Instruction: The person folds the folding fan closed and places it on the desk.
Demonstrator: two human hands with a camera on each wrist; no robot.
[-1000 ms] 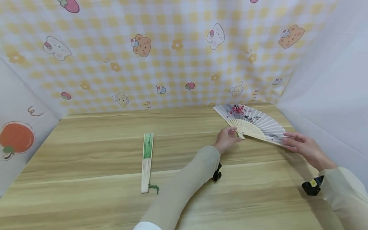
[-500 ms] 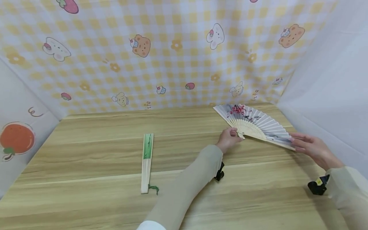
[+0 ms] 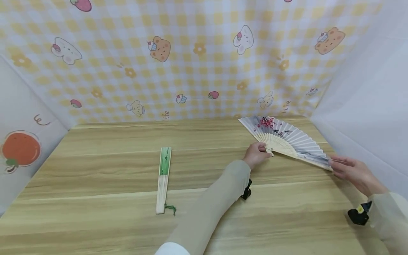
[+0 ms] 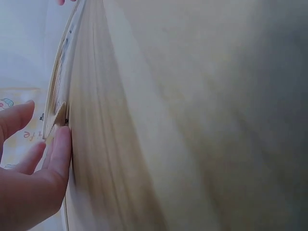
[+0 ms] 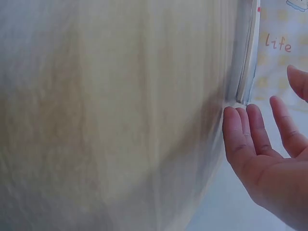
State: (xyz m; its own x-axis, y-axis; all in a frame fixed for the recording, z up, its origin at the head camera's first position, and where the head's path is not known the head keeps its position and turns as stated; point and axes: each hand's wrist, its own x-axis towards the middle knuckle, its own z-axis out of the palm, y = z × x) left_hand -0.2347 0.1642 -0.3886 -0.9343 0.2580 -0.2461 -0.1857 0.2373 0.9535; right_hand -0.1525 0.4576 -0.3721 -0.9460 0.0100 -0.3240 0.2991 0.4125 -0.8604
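A folding fan [image 3: 287,136] lies spread at the back right, pale with pink blossoms and light wooden ribs. My left hand [image 3: 256,154] is at its handle end; in the left wrist view, straight fingers [image 4: 61,149] touch the handle by the rivet, while the thumb stands apart from it. At the fan's outer right tip is my right hand [image 3: 355,173], its fingertips at or just beside the rib end. The right wrist view has those fingers [image 5: 257,130] extended and the thumb spread away. A second folding fan [image 3: 163,180], green and folded up, lies left of centre with a green tassel.
All of this lies on a wood-grain table [image 3: 105,173]. A yellow checked cloth [image 3: 197,63] with cartoon prints hangs along the back, and white cloth [image 3: 369,92] rises beside the right hand. A black wrist device [image 3: 359,214] sits under the right cuff.
My right hand has slid rightward along the blossom fan's lower edge toward its tip, uncovering more of the edge. My left hand stays at the handle. The view has shifted slightly.
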